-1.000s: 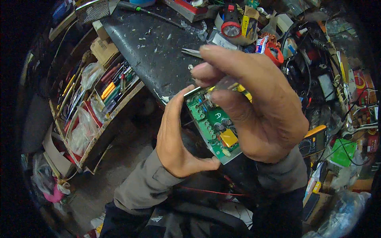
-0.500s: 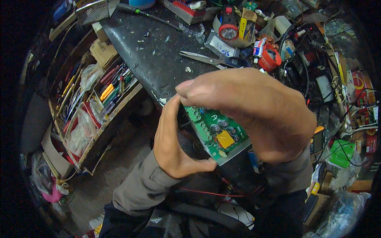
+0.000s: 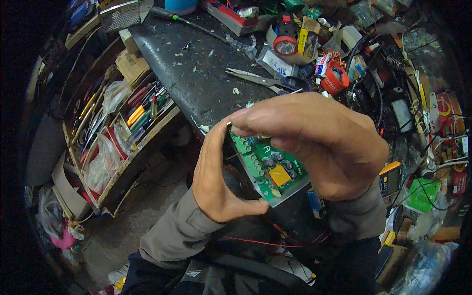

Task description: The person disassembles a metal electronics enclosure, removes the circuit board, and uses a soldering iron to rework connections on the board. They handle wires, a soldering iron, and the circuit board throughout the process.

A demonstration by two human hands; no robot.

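Observation:
A green circuit board (image 3: 268, 164) with a pale metal edge, a yellow block-shaped part, several small round capacitors and a row of green terminals is held up near the bench edge. My left hand (image 3: 214, 184) grips it along its left side, thumb at the near corner and fingers at the far corner. Over the board's far and right parts arches my right hand (image 3: 324, 142), its fingertips meeting the left ones at the far corner. Its bent thumb shows beneath the fingers, above the board. The far right part of the board is hidden by this hand.
Open scissors (image 3: 258, 78) and a long-shafted screwdriver (image 3: 169, 15) lie on the black bench (image 3: 196, 73). Beyond are a red flashlight (image 3: 285, 42) and a red spool (image 3: 335, 78). A tool-filled wooden drawer (image 3: 142, 140) stands at left; a multimeter (image 3: 392, 179) and clutter fill the right.
My right thumb has come into sight under the fingers, and the right fingertips have shifted slightly. The surroundings sit a little lower and farther right. The left grip stays the same.

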